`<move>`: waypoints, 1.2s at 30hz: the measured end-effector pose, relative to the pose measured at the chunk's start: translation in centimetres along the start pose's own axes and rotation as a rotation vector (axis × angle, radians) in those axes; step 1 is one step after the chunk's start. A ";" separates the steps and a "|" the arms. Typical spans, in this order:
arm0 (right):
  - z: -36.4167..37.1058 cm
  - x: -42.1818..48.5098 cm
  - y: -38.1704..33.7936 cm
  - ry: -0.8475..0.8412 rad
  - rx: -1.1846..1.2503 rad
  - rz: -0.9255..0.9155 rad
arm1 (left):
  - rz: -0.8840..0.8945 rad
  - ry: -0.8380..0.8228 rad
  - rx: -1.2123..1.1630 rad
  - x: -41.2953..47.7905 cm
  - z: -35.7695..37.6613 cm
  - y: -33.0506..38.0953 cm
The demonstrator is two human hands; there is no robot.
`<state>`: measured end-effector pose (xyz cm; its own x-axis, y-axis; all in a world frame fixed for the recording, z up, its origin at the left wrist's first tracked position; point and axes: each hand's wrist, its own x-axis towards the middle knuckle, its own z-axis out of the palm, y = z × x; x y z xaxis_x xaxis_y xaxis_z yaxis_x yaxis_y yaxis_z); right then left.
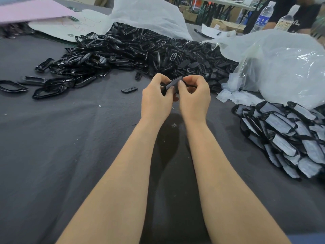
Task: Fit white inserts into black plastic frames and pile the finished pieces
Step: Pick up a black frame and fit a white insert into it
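no legible txt, bottle label (263, 20) blurred

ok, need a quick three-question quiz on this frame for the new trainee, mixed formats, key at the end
1. True or false: only the right hand holds the piece; the left hand lies idle.
2. The pile of finished pieces lies: A) at the person's right, B) at the person's left, C) straight ahead.
3. Fill in: the heap of loose black frames lies ___ the hands (beyond / nearer than).
Key: 1 false, both hands pinch it. 2 A. 3 beyond.
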<state>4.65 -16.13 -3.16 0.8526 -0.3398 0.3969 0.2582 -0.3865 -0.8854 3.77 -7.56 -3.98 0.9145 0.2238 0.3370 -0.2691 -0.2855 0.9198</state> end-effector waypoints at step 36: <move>-0.6 0.9 0.3 -0.081 0.283 0.227 | 0.034 -0.056 -0.069 -0.1 -0.2 0.0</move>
<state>5.22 -17.11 -2.94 0.9328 -0.3167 0.1720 0.1638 -0.0527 -0.9851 3.64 -7.36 -3.99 0.9193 0.1623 0.3585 -0.3189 -0.2267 0.9203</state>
